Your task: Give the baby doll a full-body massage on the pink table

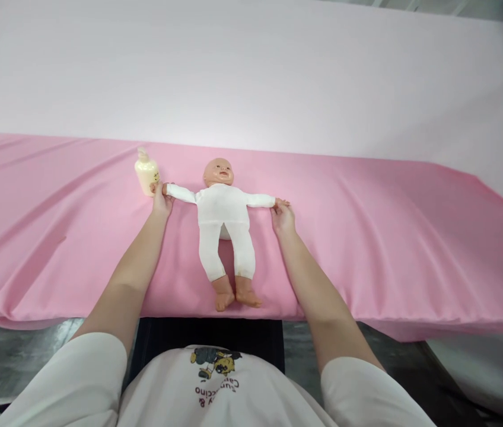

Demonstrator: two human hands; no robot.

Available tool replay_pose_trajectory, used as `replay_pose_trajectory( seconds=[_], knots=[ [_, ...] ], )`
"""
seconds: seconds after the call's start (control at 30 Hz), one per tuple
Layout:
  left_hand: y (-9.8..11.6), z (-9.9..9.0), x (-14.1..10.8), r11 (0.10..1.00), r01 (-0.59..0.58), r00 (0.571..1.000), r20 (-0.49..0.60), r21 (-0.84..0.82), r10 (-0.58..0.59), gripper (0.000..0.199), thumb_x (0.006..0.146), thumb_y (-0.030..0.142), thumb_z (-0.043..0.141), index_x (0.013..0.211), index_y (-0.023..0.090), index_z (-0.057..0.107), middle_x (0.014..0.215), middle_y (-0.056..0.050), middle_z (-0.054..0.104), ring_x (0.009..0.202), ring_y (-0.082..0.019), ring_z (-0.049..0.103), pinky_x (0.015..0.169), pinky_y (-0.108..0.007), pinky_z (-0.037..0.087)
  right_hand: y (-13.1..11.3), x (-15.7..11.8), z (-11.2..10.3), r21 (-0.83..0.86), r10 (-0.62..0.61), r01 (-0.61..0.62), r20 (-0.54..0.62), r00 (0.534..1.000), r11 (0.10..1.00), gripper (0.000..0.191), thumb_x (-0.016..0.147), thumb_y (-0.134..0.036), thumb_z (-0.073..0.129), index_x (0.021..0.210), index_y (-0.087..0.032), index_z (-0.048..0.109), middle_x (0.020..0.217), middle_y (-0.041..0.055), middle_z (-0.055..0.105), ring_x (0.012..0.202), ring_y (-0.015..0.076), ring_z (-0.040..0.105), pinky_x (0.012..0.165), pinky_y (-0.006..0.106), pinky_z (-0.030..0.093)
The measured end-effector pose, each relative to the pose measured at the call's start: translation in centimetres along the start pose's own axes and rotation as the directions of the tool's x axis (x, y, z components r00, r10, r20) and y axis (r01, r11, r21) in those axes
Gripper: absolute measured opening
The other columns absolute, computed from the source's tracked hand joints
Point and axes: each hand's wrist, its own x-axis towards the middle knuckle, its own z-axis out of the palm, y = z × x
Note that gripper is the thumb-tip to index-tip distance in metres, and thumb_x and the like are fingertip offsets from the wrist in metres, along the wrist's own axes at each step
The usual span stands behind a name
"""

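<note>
A baby doll (222, 204) in a white outfit lies on its back on the pink cloth, head toward the wall, feet toward me. Its arms are stretched out to both sides. My left hand (161, 200) is closed around the doll's hand on the left, right beside a pale yellow pump bottle (146, 174) that stands upright. On the other side, my right hand (283, 218) has its fingers closed on the doll's other hand. Whether my left fingers touch the bottle, I cannot tell.
The pink cloth (389, 249) covers a table and hangs over its front edge in folds. Behind it rises a plain white wall (251, 77). A dark seat (207, 332) shows under my body at the table's edge.
</note>
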Motion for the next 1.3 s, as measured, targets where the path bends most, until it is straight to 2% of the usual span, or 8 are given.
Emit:
replay_pose_trajectory(
  seconds=[0.17,0.3,0.37,0.47,0.63,0.87,1.1,1.3],
  knots=[
    [-0.5,-0.5,1.1,0.998,-0.047,0.995,0.091,0.047,0.042,0.049,0.079,0.07,0.07,0.087,0.025,0.052,0.098,-0.006,0.073,0.106,-0.019,0.071,0.098,-0.032,0.058,-1.3,-3.4,-0.4,-0.003,0.022,-0.022,-0.03,0.999,1.0,0.022,0.072,-0.01,0.058,0.085,-0.026,0.049,0.099,-0.0032,0.069,0.101,0.0108,0.069,0.113,0.031,0.051],
    [0.0,-0.1,1.2,0.999,0.023,1.0,0.011,-0.03,-0.022,0.034,0.091,0.057,0.062,0.093,0.024,0.055,0.102,-0.004,0.073,0.103,-0.015,0.071,0.099,-0.03,0.056,-2.9,-7.4,-0.9,0.03,0.256,-0.257,0.018,0.966,0.966,0.014,0.078,-0.016,0.063,0.08,-0.025,0.054,0.093,0.0011,0.074,0.097,0.0164,0.073,0.111,0.038,0.056],
    [0.5,0.2,0.8,0.996,0.044,0.999,-0.025,-0.083,-0.046,0.023,0.094,0.048,0.059,0.094,0.024,0.057,0.103,-0.004,0.073,0.103,-0.015,0.072,0.094,-0.029,0.059,-3.8,-9.8,-1.2,-0.006,0.395,-0.398,0.143,0.907,0.917,0.008,0.082,-0.02,0.066,0.084,-0.024,0.059,0.102,0.0063,0.078,0.104,0.0193,0.075,0.109,0.039,0.058],
    [1.1,0.6,0.0,0.989,0.05,0.998,-0.042,-0.136,-0.056,0.014,0.096,0.038,0.058,0.093,0.024,0.059,0.1,-0.005,0.073,0.105,-0.017,0.073,0.09,-0.028,0.062,-5.1,-13.7,-1.1,-0.098,0.565,-0.563,0.293,0.771,0.82,0.01,0.089,-0.024,0.064,0.099,-0.021,0.065,0.116,0.0107,0.079,0.11,0.0194,0.076,0.1,0.036,0.062],
    [1.2,0.6,-0.3,0.992,0.044,0.998,-0.029,-0.119,-0.048,0.014,0.093,0.039,0.059,0.094,0.025,0.059,0.103,-0.005,0.073,0.115,-0.02,0.071,0.095,-0.032,0.062,-6.6,-18.8,-0.8,-0.234,0.691,-0.661,0.397,0.604,0.713,0.029,0.095,-0.022,0.057,0.123,-0.021,0.065,0.108,0.0073,0.08,0.095,0.018,0.078,0.084,0.032,0.065],
    [0.3,0.1,0.5,0.998,0.039,0.999,0.023,-0.052,-0.037,0.033,0.085,0.055,0.066,0.095,0.024,0.058,0.113,-0.008,0.072,0.122,-0.024,0.068,0.101,-0.036,0.06,-6.3,-21.7,-2.6,-0.286,0.734,-0.704,0.475,0.485,0.65,0.011,0.091,-0.027,0.064,0.1,-0.021,0.064,0.097,0.0053,0.079,0.091,0.0191,0.077,0.085,0.033,0.064],
    [0.6,0.1,0.1,0.992,0.043,0.998,0.054,-0.119,-0.036,0.028,0.086,0.046,0.069,0.097,0.023,0.059,0.114,-0.009,0.071,0.121,-0.025,0.067,0.103,-0.038,0.058,-6.3,-24.1,-4.1,-0.385,0.761,-0.698,0.539,0.361,0.604,0.049,0.077,-0.036,0.079,0.122,-0.021,0.063,0.119,0.0117,0.077,0.105,0.0247,0.077,0.088,0.038,0.066],
    [0.5,0.4,-0.7,0.994,0.091,0.975,0.21,-0.062,-0.076,0.03,0.085,0.048,0.077,0.092,0.023,0.062,0.102,-0.007,0.071,0.113,-0.029,0.071,0.1,-0.043,0.06,-7.3,-22.9,-3.8,-0.366,0.691,-0.733,0.696,0.193,0.573,0.078,0.071,-0.031,0.089,0.141,-0.022,0.056,0.117,0.0091,0.074,0.104,0.0274,0.077,0.089,0.054,0.068]
  ],
)
